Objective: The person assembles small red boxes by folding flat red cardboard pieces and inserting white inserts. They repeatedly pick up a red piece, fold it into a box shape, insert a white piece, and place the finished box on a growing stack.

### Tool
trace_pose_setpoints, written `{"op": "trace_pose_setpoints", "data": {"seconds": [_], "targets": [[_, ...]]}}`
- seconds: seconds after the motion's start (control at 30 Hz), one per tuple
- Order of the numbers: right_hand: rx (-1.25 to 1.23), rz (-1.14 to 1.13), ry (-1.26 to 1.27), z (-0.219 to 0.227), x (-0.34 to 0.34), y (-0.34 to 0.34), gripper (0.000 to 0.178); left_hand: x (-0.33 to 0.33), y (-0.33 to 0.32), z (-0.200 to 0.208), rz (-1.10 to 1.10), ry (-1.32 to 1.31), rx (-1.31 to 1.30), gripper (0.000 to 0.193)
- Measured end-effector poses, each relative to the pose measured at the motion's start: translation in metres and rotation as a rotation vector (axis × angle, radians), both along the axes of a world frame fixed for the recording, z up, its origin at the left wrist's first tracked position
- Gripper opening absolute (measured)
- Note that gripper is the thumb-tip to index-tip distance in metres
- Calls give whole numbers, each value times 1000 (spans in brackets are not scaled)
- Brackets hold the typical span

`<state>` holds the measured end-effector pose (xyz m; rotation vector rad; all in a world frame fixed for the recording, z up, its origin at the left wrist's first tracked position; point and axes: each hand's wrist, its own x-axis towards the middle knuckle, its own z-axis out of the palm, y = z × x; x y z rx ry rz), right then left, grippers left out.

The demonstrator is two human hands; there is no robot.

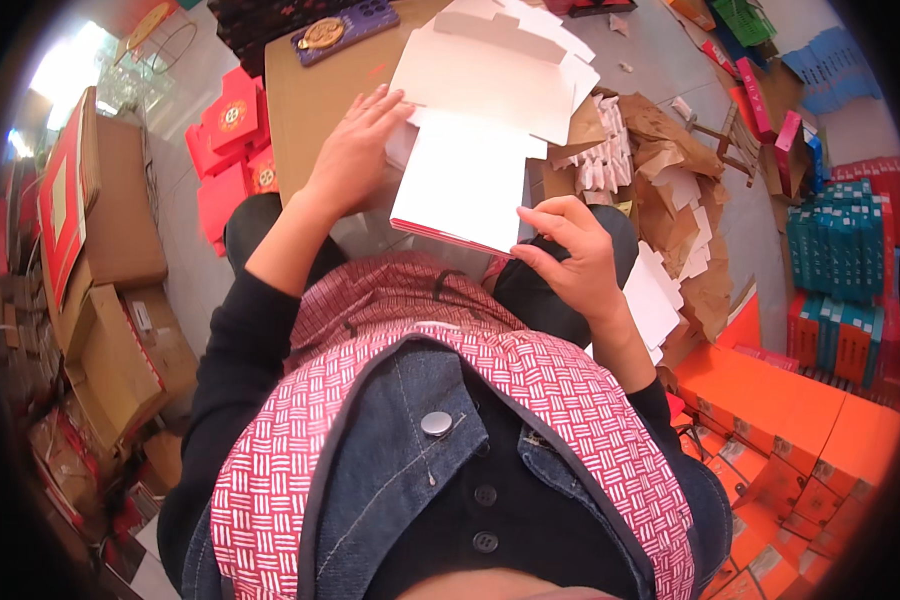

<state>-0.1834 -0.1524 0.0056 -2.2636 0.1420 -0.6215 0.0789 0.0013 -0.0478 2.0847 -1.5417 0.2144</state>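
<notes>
In front of me is a flat white folding carton, its blank inner side up and a thin red edge along the front. My right hand pinches its front right corner between thumb and fingers. My left hand lies by its left side with fingers stretched out, touching the edge of the white card. Behind the front panel, more white carton flaps spread over a brown cardboard surface. Whether the rear flaps belong to the same carton or to others under it, I cannot tell.
A phone lies at the back left of the cardboard. Red boxes stand left of it. Small white wrapped packets and torn brown paper are to the right. Orange boxes are stacked at lower right, teal boxes beyond.
</notes>
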Motion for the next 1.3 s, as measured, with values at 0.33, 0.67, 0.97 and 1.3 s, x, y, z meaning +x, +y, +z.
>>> {"op": "trace_pose_setpoints", "data": {"seconds": [0.33, 0.67, 0.97, 1.3], "targets": [[-410, 70, 122, 4, 8, 23, 17, -80, 95, -5, 216, 256, -301, 23], [433, 21, 415, -12, 13, 3, 15, -85, 81, -2, 126, 371, -341, 21], [563, 79, 375, -13, 20, -4, 14, -92, 75, 15, 190, 772, -422, 21], [647, 72, 387, -16, 22, 8, 13, -103, 54, 15, 150, 1911, -250, 27]]}}
